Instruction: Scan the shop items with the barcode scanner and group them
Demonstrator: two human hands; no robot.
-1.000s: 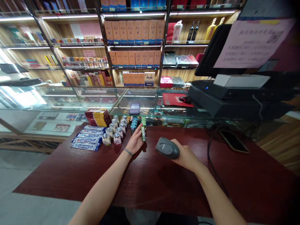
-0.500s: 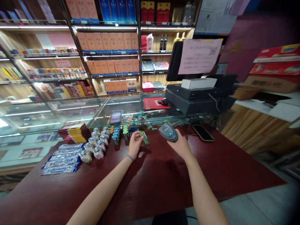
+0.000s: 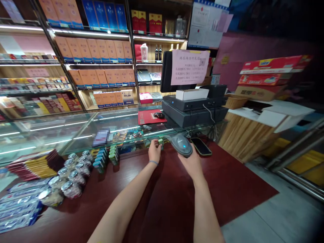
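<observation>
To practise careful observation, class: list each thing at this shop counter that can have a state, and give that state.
left hand, closed on small green pack
right hand, gripping barcode scanner
barcode scanner, blue light on
smartphone, lying flat, screen dark
glass jars, upright, lids on

Shop: stocked shelves [image 3: 101, 50], glass counter [image 3: 76, 131], POS register [image 3: 194, 108].

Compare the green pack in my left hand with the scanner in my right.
The green pack is small; the scanner is larger, grey, with a blue light. The left hand pinches the green pack in its fingertips; the right hand cradles the scanner from below. Both are held near the glass counter.
</observation>
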